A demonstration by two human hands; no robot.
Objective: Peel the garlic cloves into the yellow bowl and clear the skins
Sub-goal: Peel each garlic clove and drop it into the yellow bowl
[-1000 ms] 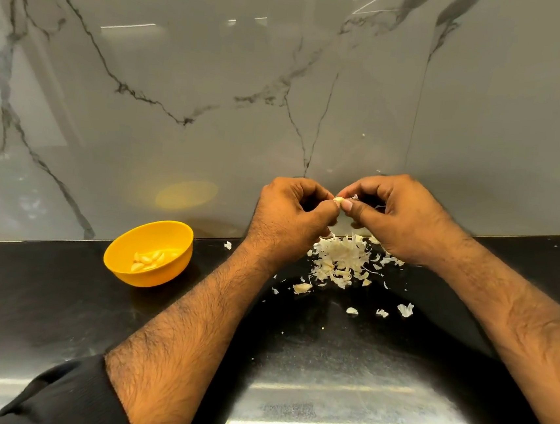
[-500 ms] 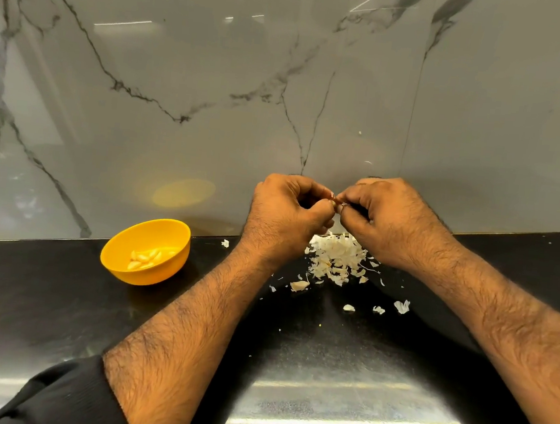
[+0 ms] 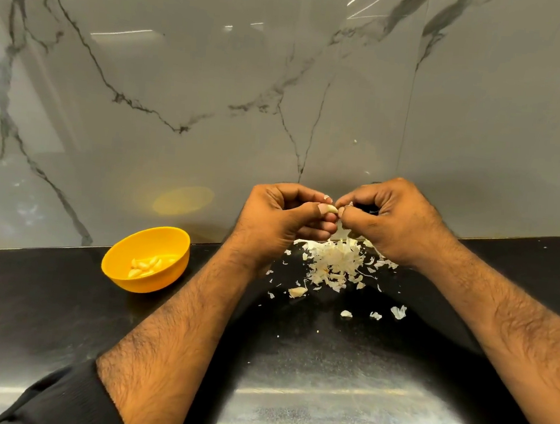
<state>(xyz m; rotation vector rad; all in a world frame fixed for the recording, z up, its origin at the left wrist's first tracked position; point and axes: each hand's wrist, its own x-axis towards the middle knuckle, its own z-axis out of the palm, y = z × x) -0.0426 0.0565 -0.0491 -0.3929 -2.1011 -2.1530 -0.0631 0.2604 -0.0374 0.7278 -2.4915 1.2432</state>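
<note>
My left hand (image 3: 283, 219) pinches the garlic clove (image 3: 330, 208) steady while my right hand (image 3: 385, 222) picks at its skin above the skin pile (image 3: 333, 265), so scraps drop there.

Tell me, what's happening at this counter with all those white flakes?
A person is peeling garlic by hand. The left hand pinches a garlic clove while the right hand picks at its skin, above a pile of skins on the black counter. To the left stands a yellow bowl already holding several peeled cloves. The skins have not been cleared yet.
</note>
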